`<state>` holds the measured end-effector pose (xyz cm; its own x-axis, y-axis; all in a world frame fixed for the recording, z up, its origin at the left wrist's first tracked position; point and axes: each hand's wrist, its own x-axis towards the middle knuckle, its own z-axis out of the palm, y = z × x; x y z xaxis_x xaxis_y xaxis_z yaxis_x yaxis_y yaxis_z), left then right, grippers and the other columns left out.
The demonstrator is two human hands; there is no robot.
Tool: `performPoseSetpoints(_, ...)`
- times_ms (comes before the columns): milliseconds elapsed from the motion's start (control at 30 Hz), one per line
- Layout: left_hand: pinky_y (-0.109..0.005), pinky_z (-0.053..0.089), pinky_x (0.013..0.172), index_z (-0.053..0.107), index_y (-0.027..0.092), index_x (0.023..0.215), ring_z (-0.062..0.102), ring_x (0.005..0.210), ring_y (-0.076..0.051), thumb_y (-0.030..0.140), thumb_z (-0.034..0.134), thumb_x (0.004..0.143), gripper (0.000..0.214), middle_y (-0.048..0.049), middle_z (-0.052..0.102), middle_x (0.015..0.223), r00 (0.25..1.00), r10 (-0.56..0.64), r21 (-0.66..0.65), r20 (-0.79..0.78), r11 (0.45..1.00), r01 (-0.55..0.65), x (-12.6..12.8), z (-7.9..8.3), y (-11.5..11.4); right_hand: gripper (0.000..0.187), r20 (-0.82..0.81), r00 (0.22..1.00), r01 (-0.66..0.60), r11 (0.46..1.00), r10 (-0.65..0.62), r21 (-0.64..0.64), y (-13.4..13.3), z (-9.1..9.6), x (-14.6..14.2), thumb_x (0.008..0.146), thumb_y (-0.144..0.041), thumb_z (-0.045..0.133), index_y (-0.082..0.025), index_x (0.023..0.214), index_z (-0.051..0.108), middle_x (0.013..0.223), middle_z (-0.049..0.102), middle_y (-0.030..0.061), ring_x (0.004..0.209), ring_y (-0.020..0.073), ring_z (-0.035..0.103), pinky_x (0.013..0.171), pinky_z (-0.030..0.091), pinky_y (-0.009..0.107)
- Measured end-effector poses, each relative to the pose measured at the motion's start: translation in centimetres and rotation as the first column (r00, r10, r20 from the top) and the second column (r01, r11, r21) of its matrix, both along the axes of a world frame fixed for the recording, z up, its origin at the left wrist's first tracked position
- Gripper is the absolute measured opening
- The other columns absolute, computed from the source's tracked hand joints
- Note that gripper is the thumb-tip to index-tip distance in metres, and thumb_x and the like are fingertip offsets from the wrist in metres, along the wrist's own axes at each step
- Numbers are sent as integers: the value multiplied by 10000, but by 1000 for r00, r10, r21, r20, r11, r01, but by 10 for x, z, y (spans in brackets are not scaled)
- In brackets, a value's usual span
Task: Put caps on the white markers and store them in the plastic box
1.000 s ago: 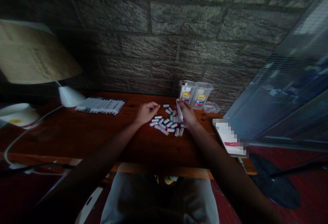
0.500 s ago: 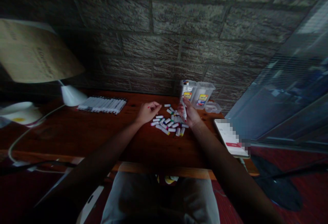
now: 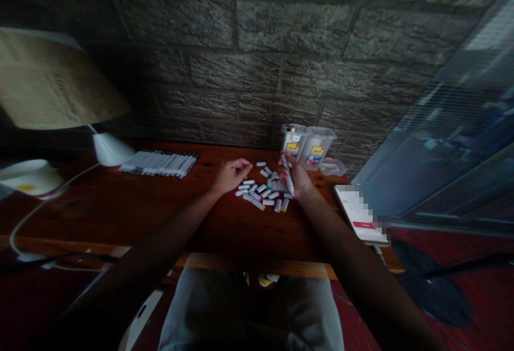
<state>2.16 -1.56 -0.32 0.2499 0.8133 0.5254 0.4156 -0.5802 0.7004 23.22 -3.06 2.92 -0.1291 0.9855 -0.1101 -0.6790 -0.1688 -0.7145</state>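
My right hand (image 3: 301, 178) is wrapped round a white marker (image 3: 288, 179) with reddish ends, held at a slant over the right side of a loose pile of short white marker caps (image 3: 268, 192). The caps have bands of yellow, green, pink, blue and other colours. On the pile's left side my left hand (image 3: 232, 176) hovers low at the table, its fingers curled in towards the thumb. A small red spot shows on it. Whatever lies between those fingers, if anything, is hidden.
A row of white markers (image 3: 158, 164) lies left on the wooden table (image 3: 160, 206), near a lamp (image 3: 110, 150) and a paper cup (image 3: 34, 177). Two clear plastic boxes (image 3: 317, 150) stand behind my right hand, with a lid (image 3: 332, 167) beside them. A white tablet-like slab (image 3: 355, 211) lies right.
The marker in my right hand has turned: its reddish lower end now points further right and its upper end shows by my fingertips. My left hand stays nearly still.
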Motion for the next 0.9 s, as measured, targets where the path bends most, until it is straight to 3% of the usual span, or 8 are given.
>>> performPoseSetpoints(233, -224, 431, 531, 660, 167, 844, 583, 509, -111, 363, 556, 891, 227, 14, 643, 565, 1000, -5, 4, -22, 1000, 5, -1, -1, 1, 120, 8, 1000, -15, 1000, 15, 10, -1, 0, 1, 815, -261, 637, -221, 877, 541, 580, 553, -60, 392, 35, 386, 330, 251, 111)
performPoseSetpoints(433, -221, 431, 535, 660, 165, 857, 580, 519, -110, 378, 554, 895, 241, 12, 639, 572, 1000, -15, -3, -11, 1000, 15, -1, -1, 0, 111, 7, 1000, -2, 1000, 2, 14, -1, 1, 1, 821, -230, 620, -225, 911, 554, 597, 579, -50, 413, 47, 429, 351, 317, 116)
performPoseSetpoints(567, -210, 414, 530, 666, 164, 1015, 549, 521, -99, 391, 615, 860, 279, 24, 619, 583, 998, -56, 23, 9, 998, 56, 0, 0, -1, 142, 9, 1000, -3, 998, 3, 61, -4, 3, -3, 822, -176, 632, -232, 928, 556, 679, 644, -36, 506, 70, 544, 455, 463, 146)
performPoseSetpoints(667, -199, 418, 536, 612, 174, 1203, 525, 532, -90, 387, 697, 796, 467, 40, 599, 610, 991, -133, 6, 30, 991, 133, 2, 0, -3, 167, 33, 999, -18, 996, 16, 84, -8, 4, -7, 819, -149, 651, -241, 923, 558, 763, 687, -31, 629, 95, 633, 570, 546, 191)
performPoseSetpoints(767, -202, 448, 568, 539, 176, 1320, 541, 572, -94, 372, 744, 747, 640, 37, 602, 659, 978, -206, -16, 35, 978, 207, 4, 1, -7, 135, 53, 998, -41, 997, 37, 72, -11, 3, -8, 826, -173, 670, -239, 882, 566, 781, 700, -24, 708, 114, 674, 624, 574, 217)
performPoseSetpoints(900, -214, 479, 626, 472, 180, 1397, 569, 609, -98, 339, 649, 829, 616, 17, 640, 704, 963, -270, 2, -11, 963, 270, 4, 4, -11, 122, 63, 997, -49, 998, 46, 36, -11, -1, -9, 817, -182, 698, -215, 803, 581, 777, 708, -7, 711, 98, 683, 655, 581, 193)
